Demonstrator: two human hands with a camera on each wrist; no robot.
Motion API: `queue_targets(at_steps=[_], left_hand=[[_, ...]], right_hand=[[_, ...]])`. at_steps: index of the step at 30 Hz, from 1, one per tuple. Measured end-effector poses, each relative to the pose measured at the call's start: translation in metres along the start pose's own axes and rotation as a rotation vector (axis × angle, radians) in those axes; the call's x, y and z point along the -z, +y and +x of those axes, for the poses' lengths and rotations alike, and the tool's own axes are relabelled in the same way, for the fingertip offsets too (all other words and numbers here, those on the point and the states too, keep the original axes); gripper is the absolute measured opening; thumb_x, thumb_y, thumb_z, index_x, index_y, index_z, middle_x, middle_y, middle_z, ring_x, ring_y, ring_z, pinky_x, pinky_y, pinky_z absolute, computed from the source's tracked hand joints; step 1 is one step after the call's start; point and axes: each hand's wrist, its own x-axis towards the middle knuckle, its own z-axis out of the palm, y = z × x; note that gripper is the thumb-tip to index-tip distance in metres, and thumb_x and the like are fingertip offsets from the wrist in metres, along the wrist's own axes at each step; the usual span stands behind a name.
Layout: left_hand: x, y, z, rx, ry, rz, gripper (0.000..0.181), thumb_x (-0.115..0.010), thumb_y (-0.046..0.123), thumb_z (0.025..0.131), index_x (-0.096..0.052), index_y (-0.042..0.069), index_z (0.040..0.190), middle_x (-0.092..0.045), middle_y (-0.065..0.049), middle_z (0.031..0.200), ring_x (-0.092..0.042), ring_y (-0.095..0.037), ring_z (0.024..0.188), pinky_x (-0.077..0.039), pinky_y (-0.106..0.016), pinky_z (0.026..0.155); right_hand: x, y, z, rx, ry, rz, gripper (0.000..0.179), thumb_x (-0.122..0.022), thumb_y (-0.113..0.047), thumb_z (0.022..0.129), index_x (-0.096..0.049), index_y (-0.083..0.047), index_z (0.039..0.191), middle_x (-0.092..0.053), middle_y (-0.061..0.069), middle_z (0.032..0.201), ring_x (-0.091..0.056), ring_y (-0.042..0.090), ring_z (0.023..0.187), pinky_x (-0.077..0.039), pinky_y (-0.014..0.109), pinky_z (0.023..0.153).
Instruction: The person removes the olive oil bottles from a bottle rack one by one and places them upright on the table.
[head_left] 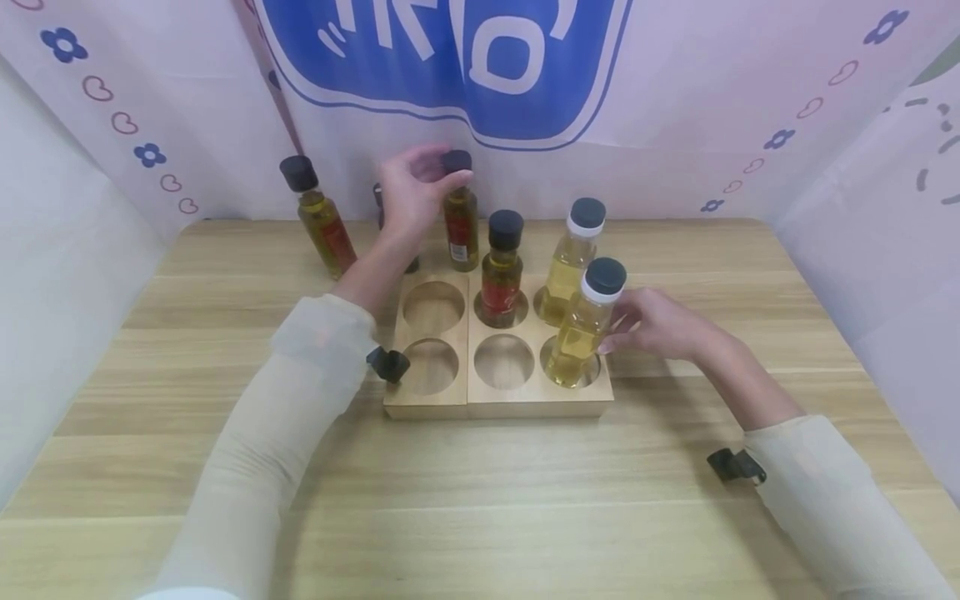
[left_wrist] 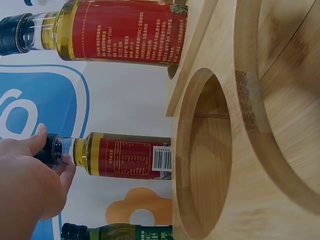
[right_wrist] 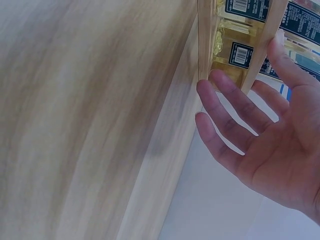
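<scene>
My left hand (head_left: 412,190) pinches the black cap and neck of a red-labelled olive oil bottle (head_left: 461,225), which is upright behind the wooden rack (head_left: 495,409). In the left wrist view, thumb and fingers are round its neck (left_wrist: 65,147). My right hand (head_left: 660,325) is at the rack's right side with loosely bent, spread fingers, beside a clear bottle of pale yellow oil (head_left: 576,337) in the front right hole. Behind that bottle, a similar pale oil bottle (head_left: 564,279) sits in the back right hole. Another red-labelled bottle (head_left: 501,287) occupies the back middle hole.
A dark-capped oil bottle (head_left: 322,225) stands at the back left of the table (head_left: 480,517). My left hand and forearm partly hide a green-labelled bottle (left_wrist: 135,232). Behind the bottles hangs a printed cloth (head_left: 660,167).
</scene>
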Motion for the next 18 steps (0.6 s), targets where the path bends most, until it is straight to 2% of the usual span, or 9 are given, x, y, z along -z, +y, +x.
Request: queue_targets(at_steps=[7,14,18], left_hand=[[0.0013,0.0026,-0.0007,0.006,-0.047,0.021,0.056,-0.085,0.003,0.084,-0.066,0.007,0.136,-0.066,-0.009,0.14,-0.064,-0.019,0.123,-0.053,-0.023,0.104],[0.0049,0.0037,-0.0013,-0.009,-0.084,0.094,0.059,-0.085,0.008,0.085,-0.064,0.009,0.14,-0.064,-0.008,0.143,-0.062,-0.019,0.128,-0.05,-0.024,0.107],[0.0068,0.0026,-0.0013,-0.02,-0.1,0.083,0.054,-0.082,0.007,0.089,-0.064,0.008,0.14,-0.065,-0.009,0.142,-0.063,-0.02,0.127,-0.052,-0.026,0.106]], right_hand=[[0.0001,-0.0004,0.0002,0.001,-0.002,0.004,0.043,-0.085,-0.004,0.083,-0.068,0.005,0.122,-0.075,0.019,0.109,-0.074,0.03,0.096,-0.062,0.045,0.088],[0.0002,-0.0027,-0.0006,-0.004,0.002,-0.004,0.043,-0.085,-0.007,0.083,-0.068,0.006,0.121,-0.075,0.02,0.11,-0.074,0.032,0.096,-0.062,0.047,0.088],[0.0003,-0.0028,-0.0009,0.004,-0.002,0.0,0.044,-0.085,-0.006,0.083,-0.068,0.006,0.121,-0.074,0.021,0.11,-0.074,0.033,0.096,-0.062,0.046,0.088]])
